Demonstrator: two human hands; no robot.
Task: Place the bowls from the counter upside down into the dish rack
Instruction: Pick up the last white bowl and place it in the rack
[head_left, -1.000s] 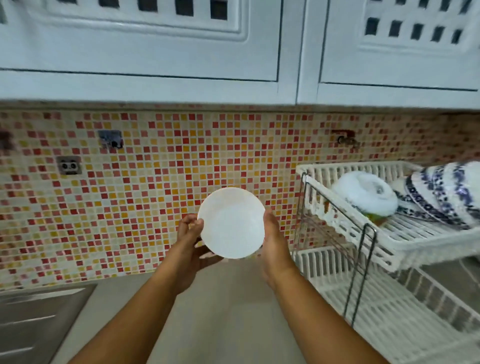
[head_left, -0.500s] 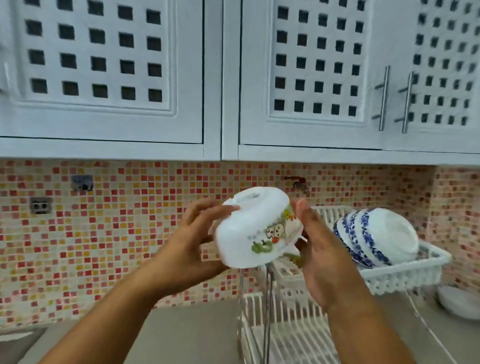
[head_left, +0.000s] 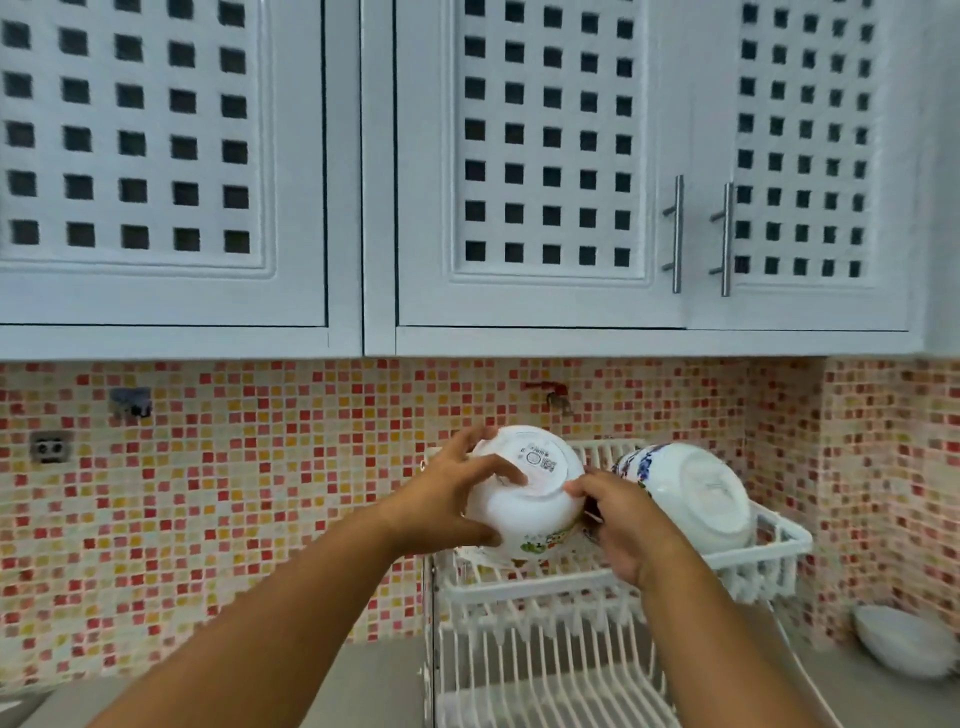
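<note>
I have both hands on a white bowl (head_left: 524, 493), turned base-up, at the left end of the dish rack (head_left: 779, 540), upper tier. My left hand (head_left: 447, 506) wraps the bowl's left side, fingers spread over the base and thumb under the wall; my right hand (head_left: 621, 519) closes on its right side, fingertips touching the foot ring. Each grip is curled firmly around the bowl. A printed label shows on the upturned base, and a small coloured picture runs along the lower wall, whose rim sits at or just above the tier's white bars; I cannot tell whether it touches. Just beside it to the right, a blue-patterned bowl (head_left: 696, 493) leans inverted in the same tier. The lower tier (head_left: 545, 691) stands below on the grey table (head_left: 363, 686), where more white dishes (head_left: 904, 644) lie at the far right.
</note>
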